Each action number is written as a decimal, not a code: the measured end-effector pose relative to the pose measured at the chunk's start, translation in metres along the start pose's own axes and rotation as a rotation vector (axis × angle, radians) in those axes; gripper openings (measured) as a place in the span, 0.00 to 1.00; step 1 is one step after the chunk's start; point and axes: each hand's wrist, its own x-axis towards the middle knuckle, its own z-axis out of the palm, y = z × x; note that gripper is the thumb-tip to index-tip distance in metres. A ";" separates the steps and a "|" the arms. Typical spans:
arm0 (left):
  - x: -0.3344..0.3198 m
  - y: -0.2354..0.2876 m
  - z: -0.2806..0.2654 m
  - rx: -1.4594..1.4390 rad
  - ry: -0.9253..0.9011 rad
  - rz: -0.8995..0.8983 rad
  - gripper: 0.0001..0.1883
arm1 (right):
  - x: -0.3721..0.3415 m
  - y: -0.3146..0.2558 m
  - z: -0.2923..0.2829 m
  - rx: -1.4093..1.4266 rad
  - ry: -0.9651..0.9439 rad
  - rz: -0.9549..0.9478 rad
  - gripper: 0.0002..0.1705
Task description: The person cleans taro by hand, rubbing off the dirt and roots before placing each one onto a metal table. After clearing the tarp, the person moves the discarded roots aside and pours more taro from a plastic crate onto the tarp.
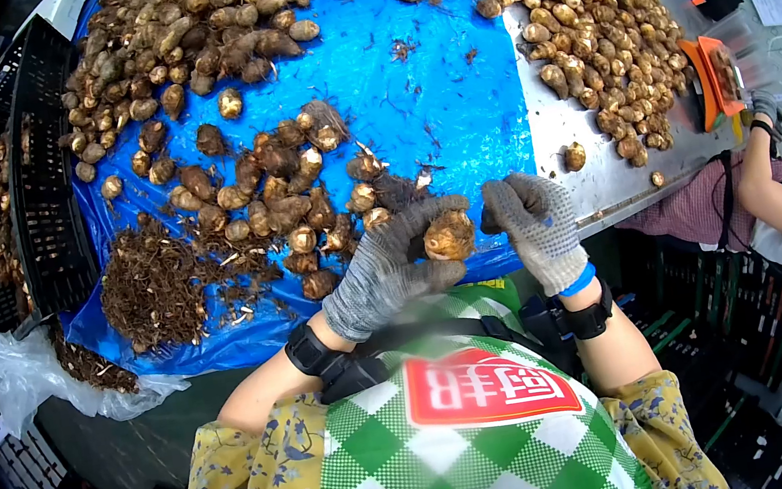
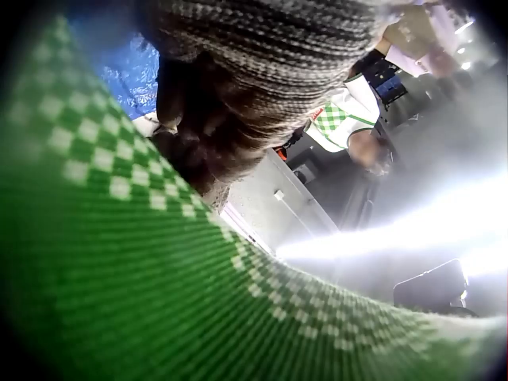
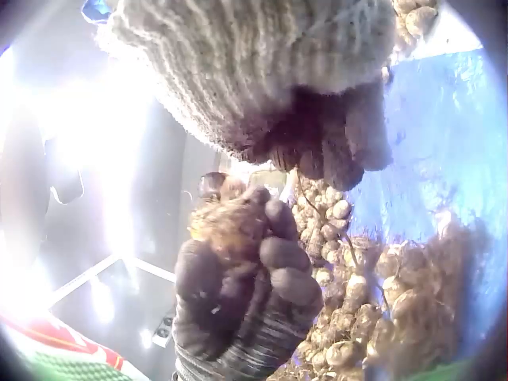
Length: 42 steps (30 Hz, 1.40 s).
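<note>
In the head view my gloved left hand [image 1: 393, 269] holds a small brown taro [image 1: 448, 236] between thumb and fingers, its pale cut end showing. The right wrist view shows the same taro [image 3: 230, 226] gripped by the dark-palmed glove. My gloved right hand [image 1: 537, 223] is just to the right of the taro, apart from it, with fingers curled in. From its fingertips a thin root strand [image 3: 324, 216] hangs in the right wrist view. In the left wrist view the grey knit glove [image 2: 270, 55] fills the top, and the taro is hidden.
Hairy taros [image 1: 276, 186] lie on the blue sheet [image 1: 379, 94] beside a heap of root trimmings [image 1: 149, 286]. Cleaner taros [image 1: 598, 41] cover the metal table [image 1: 548, 145] at right. A black crate [image 1: 50, 194] stands left. Another person's arm [image 1: 758, 159] reaches near an orange scale [image 1: 715, 75].
</note>
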 end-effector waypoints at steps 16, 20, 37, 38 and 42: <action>0.002 -0.009 0.005 0.176 0.044 0.049 0.31 | -0.005 -0.017 0.005 -0.391 -0.134 -0.390 0.15; 0.004 -0.010 0.001 -0.148 0.069 -0.026 0.33 | -0.005 0.000 -0.008 -0.350 -0.033 -0.339 0.16; 0.010 -0.015 -0.002 0.200 0.072 0.025 0.34 | -0.003 -0.009 0.016 -0.498 -0.129 -0.406 0.17; 0.008 -0.011 -0.001 0.151 0.070 0.014 0.34 | -0.003 -0.007 0.011 -0.379 -0.141 -0.266 0.16; 0.007 0.001 0.001 0.178 0.108 0.026 0.33 | 0.001 0.003 0.000 0.059 -0.060 -0.060 0.17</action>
